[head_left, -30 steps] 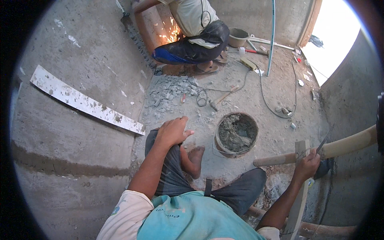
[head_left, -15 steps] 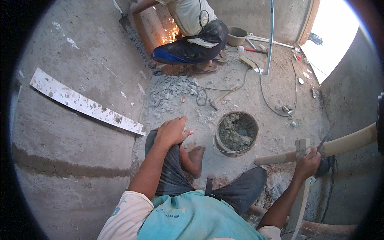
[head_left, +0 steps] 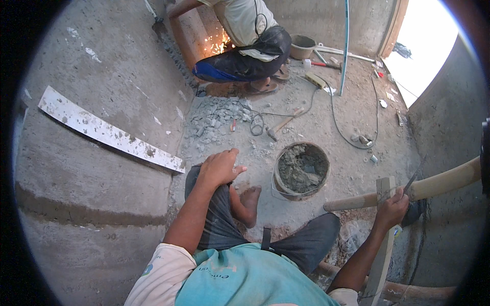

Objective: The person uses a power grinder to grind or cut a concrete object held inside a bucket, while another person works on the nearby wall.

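Note:
My left hand [head_left: 219, 168] lies over my left knee with its fingers stretched out, holding nothing. Over at the right, my right hand [head_left: 393, 209] is closed on a thin-bladed tool [head_left: 415, 176], its dark blade seen almost edge-on; its handle is hidden in my fist. That hand rests against an upright wooden board [head_left: 382, 262], which runs down past my forearm. Between my knees and the rubble stands a bucket [head_left: 327, 176] of wet grey mortar [head_left: 301, 166], with its wire handle hanging down the near side.
A co-worker [head_left: 250, 46] crouches at the far left amid flying sparks. Broken rubble [head_left: 219, 117], a hammer [head_left: 283, 125] and a cable [head_left: 334, 115] lie beyond the bucket. A long white straightedge [head_left: 107, 127] leans on the left wall. A thick pole [head_left: 444, 181] juts in from the right.
The sparks beside the co-worker have shifted in shape. Both my hands and the bucket stay where they were.

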